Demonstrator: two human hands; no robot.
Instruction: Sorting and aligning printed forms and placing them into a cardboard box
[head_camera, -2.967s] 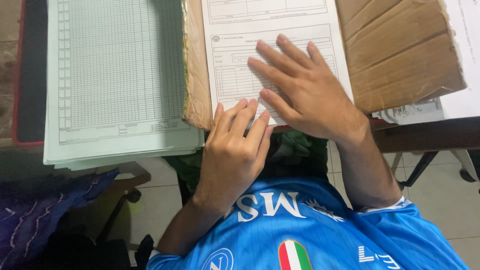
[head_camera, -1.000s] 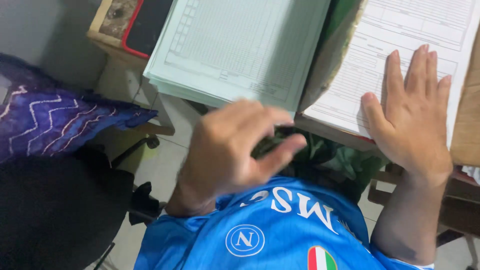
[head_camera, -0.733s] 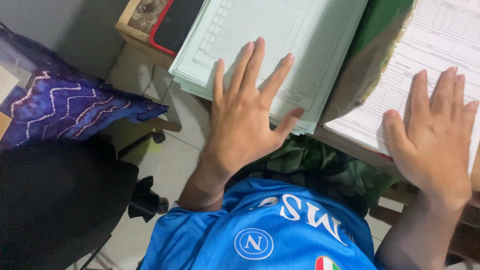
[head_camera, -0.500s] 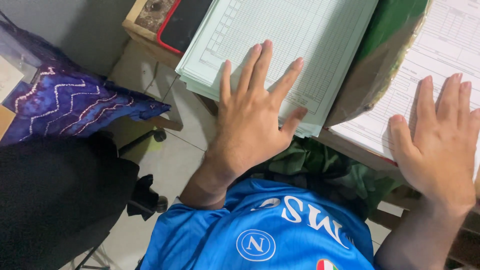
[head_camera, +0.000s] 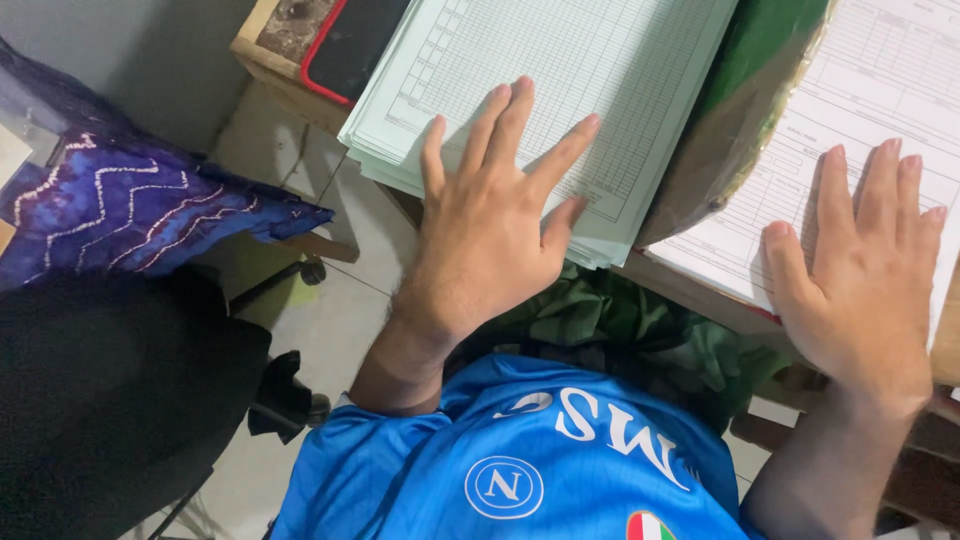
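Both hands lie flat and released: left hand (head_camera: 490, 230) on the green paper stack (head_camera: 560, 90), whose overhanging edge could slide off the surface (head_camera: 690, 295); right hand (head_camera: 860, 290) on the white form (head_camera: 860, 110).

1. A bright blue football shirt (head_camera: 540, 470) with short sleeves.
2. White lettering across the chest, a round white-and-blue badge (head_camera: 504, 487), and a small green, white and red shield (head_camera: 648, 527).
3. Both forearms bare.

Pale-green ruled sheets (head_camera: 560, 90) (stacked), white form (head_camera: 850, 130)
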